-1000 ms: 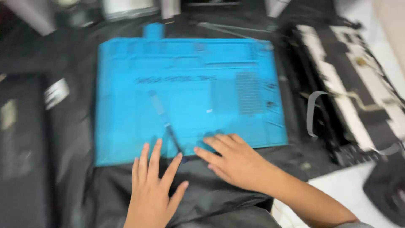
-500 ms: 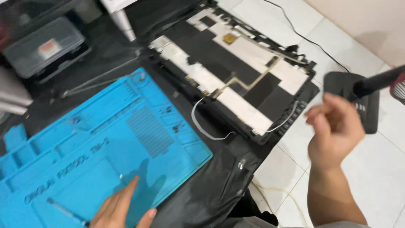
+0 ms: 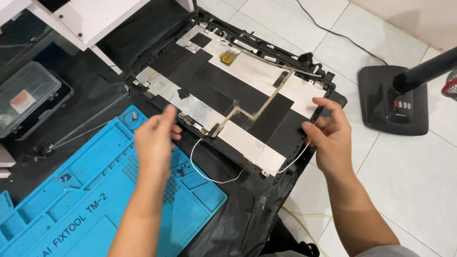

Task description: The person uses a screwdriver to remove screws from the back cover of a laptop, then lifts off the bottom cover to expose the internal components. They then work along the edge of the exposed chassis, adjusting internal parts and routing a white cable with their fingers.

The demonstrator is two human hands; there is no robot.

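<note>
A black laptop lid shell (image 3: pixel 238 90) lies open-side up, lined with silver foil, black patches and a flat ribbon cable. My right hand (image 3: pixel 331 138) pinches the shell's right edge between thumb and fingers. My left hand (image 3: pixel 154 140) hovers beside the shell's left edge with loosely curled fingers, holding nothing. A thin white wire (image 3: pixel 209 171) loops out of the shell's near edge.
A blue repair mat (image 3: pixel 95 204) lies under my left forearm on a black cloth (image 3: pixel 238 214). A clear plastic parts box (image 3: pixel 26 93) sits far left. A black fan base (image 3: pixel 392 102) with its pole stands on white tiles at right.
The view swung right from the mat to the lid shell. My right hand came down onto the shell's right edge. My left hand lifted off the mat toward the shell.
</note>
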